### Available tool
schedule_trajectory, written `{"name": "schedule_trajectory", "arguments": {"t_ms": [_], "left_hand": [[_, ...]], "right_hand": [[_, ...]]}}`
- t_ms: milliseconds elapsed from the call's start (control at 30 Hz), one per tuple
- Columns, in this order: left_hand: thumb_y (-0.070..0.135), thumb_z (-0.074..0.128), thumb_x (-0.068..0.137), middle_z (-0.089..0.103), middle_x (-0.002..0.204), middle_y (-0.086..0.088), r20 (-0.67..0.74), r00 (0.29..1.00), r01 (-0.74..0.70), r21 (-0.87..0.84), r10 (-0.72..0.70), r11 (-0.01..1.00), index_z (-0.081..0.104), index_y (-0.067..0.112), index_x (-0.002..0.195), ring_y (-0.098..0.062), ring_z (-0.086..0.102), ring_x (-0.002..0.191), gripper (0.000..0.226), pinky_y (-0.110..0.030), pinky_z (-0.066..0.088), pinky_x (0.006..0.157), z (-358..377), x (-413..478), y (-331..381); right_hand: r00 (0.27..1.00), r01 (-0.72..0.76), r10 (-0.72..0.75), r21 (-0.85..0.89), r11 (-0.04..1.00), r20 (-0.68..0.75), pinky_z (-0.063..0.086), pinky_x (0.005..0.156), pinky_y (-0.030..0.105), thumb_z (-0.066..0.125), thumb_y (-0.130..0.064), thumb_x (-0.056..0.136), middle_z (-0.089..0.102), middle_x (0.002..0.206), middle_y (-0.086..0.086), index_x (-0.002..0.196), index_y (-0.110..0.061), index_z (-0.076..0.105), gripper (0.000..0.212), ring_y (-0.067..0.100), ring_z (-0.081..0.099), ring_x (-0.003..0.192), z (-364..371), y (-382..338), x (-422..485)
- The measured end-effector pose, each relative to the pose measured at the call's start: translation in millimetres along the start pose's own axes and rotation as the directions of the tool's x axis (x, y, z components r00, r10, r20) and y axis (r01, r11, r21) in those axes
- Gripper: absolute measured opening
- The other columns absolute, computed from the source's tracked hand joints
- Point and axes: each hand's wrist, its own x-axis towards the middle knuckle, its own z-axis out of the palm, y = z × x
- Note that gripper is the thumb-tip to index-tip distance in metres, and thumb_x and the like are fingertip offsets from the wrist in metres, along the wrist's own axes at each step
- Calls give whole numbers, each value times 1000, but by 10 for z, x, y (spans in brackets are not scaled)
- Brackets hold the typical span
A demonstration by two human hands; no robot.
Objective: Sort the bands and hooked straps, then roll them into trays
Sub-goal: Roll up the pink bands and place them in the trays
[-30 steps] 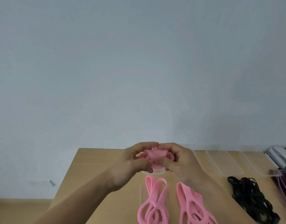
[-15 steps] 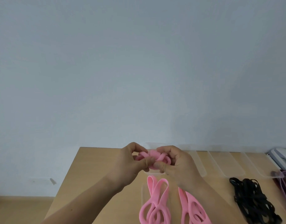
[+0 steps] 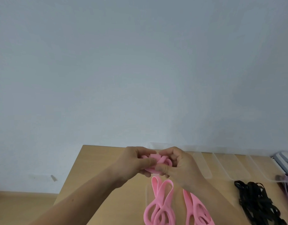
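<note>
Fingers (image 3: 146, 162) of left hand (image 3: 133, 161) and right hand (image 3: 182, 166) pinched tight on coiled pink band (image 3: 164, 159), above wooden table (image 3: 94, 163); loose pink bands (image 3: 159, 207) just below.

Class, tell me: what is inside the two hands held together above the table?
A coiled pink band, gripped by the left hand and right hand. Fingers cover its ends and underside.

Soft, even, dimmish light, faint shadows, slightly soft focus, possibly mild wide-angle bending at edges
</note>
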Motion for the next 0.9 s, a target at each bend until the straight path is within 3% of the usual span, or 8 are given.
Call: {"name": "schedule_trajectory", "arguments": {"t_ms": [100,200,333,433,633,767,833,900], "left_hand": [[19,71,79,75,99,-14,-60,998,8,-117,-16,993,76,11,104,-21,69,84,27,-29,56,70,-36,23,-43],[20,72,75,74,101,-16,-93,995,18,-203,-38,979,76,8,102,-22,69,82,30,-29,55,68,-85,43,-82],[17,72,78,75,98,-15,-137,990,6,-263,-43,965,78,10,95,-21,70,80,19,-28,55,67,-145,67,-144],[21,74,74,75,98,-16,-168,985,-2,-288,-49,958,75,6,101,-23,69,79,30,-29,55,67,-206,63,-189],[9,72,88,75,97,-17,-254,965,-12,-307,-70,952,69,2,109,-23,70,79,23,-30,56,67,-302,76,-291],[10,71,89,74,93,-13,-218,972,24,-280,-88,960,69,4,109,-19,67,72,21,-28,54,65,-390,100,-304],[12,69,90,73,93,-13,-183,978,44,-302,-104,952,70,2,107,-19,62,70,19,-28,53,65,-460,129,-301],[12,68,91,73,93,-12,-161,980,64,-309,-119,949,70,1,106,-18,60,66,18,-28,52,64,-512,166,-304]], "right_hand": [[998,5,-11,108,994,56,57,65,30,76,-14,83,75,89,12,98,-22,72,18,31,72,70,-68,-70,5],[997,-28,18,146,989,70,58,68,31,66,-2,90,75,92,14,100,-15,72,17,32,72,72,-90,-90,47],[999,-2,5,101,995,-33,58,64,30,67,3,88,75,87,9,96,-10,66,15,31,72,66,40,-67,117],[997,21,-17,60,998,-72,58,61,30,71,-1,86,74,81,8,92,-12,63,15,27,71,64,132,-46,151],[987,85,-108,-181,980,-118,57,57,29,76,-16,85,71,68,2,73,-29,57,26,16,69,59,295,16,187],[989,97,-127,-309,946,-81,57,68,32,72,-42,82,70,85,-12,87,-38,58,16,10,67,73,333,53,212],[992,116,-129,-444,889,0,50,75,18,68,-59,74,63,103,-26,102,-47,54,33,1,62,93,337,79,210],[989,144,-144,-549,823,43,40,82,7,70,-59,71,53,118,-35,119,-50,46,54,-6,51,110,364,131,197]]}}
